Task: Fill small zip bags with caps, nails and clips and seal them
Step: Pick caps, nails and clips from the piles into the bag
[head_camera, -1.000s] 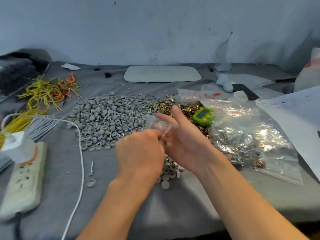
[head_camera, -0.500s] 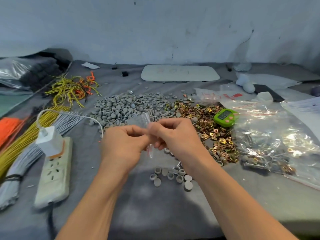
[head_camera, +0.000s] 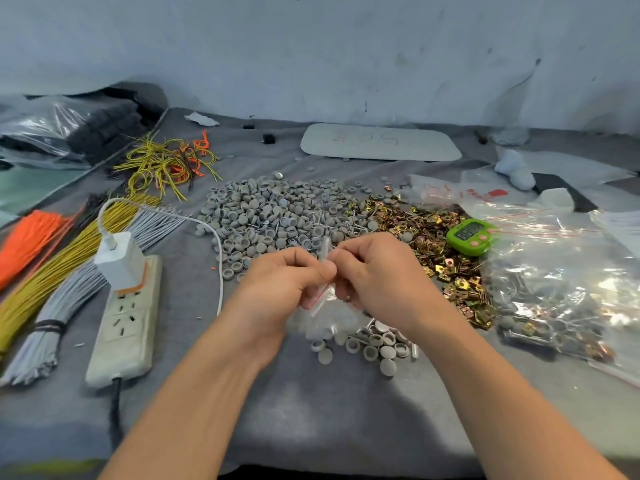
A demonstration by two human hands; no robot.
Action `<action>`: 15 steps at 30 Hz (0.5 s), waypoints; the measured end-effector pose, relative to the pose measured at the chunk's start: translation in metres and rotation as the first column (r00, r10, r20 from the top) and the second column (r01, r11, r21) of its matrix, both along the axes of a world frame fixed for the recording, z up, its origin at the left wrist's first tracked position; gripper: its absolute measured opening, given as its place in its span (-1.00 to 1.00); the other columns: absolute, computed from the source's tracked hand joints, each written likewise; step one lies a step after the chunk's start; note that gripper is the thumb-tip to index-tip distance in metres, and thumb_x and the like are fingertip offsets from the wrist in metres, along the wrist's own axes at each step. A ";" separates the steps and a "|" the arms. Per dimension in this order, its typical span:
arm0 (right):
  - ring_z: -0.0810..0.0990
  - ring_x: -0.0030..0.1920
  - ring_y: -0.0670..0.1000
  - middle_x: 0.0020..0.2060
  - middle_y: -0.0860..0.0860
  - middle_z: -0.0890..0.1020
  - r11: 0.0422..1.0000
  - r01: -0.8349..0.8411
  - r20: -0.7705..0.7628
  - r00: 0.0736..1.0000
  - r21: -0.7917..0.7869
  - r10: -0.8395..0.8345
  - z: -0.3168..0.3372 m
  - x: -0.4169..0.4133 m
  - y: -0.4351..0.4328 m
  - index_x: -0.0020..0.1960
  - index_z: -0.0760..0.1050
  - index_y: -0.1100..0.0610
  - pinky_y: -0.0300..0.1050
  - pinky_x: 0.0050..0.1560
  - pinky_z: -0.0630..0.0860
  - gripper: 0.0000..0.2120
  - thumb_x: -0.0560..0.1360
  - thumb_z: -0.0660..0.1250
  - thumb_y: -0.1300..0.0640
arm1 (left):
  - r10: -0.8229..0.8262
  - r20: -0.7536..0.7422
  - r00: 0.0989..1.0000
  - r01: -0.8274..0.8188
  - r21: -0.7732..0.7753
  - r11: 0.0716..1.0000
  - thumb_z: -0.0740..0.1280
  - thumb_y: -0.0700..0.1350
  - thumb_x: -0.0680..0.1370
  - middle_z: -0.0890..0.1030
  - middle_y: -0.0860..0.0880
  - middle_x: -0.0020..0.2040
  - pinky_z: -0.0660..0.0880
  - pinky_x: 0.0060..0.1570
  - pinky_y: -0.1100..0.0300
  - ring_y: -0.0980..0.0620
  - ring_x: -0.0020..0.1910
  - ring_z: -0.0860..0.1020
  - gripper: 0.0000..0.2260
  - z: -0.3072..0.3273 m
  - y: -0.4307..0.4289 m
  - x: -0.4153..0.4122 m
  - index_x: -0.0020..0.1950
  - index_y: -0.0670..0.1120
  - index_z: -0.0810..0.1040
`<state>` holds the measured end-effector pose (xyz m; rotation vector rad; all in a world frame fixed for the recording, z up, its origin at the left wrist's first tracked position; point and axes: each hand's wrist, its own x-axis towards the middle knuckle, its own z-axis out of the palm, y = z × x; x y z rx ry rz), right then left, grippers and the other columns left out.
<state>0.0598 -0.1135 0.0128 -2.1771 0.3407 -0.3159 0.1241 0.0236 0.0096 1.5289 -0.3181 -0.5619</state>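
I see the left hand (head_camera: pixel 285 284) and right hand (head_camera: pixel 379 271), fingers curled, both pinching one small zip bag (head_camera: pixel 322 295) between them, grey caps (head_camera: pixel 273 216) heaped at twelve o'clock beyond.

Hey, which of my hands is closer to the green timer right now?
Right. The right hand is just left of the green timer; the left hand is farther left, beyond the small zip bag both hands pinch.

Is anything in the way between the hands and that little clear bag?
Nothing visible stands between them. The left hand and the right hand both pinch the small zip bag directly, held between them.
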 end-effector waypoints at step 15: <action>0.60 -0.30 0.16 -0.37 0.08 0.64 0.908 0.162 -0.067 0.977 -0.386 -0.203 0.020 -0.023 -0.010 -0.29 0.58 0.10 -0.06 -0.24 0.53 -0.64 0.64 0.30 0.00 | 0.232 0.696 0.679 -0.522 0.237 0.819 0.41 -0.05 0.57 0.55 0.06 -0.38 0.35 -0.29 0.06 0.01 -0.34 0.51 -0.79 -0.012 -0.017 -0.009 -0.25 -0.01 0.51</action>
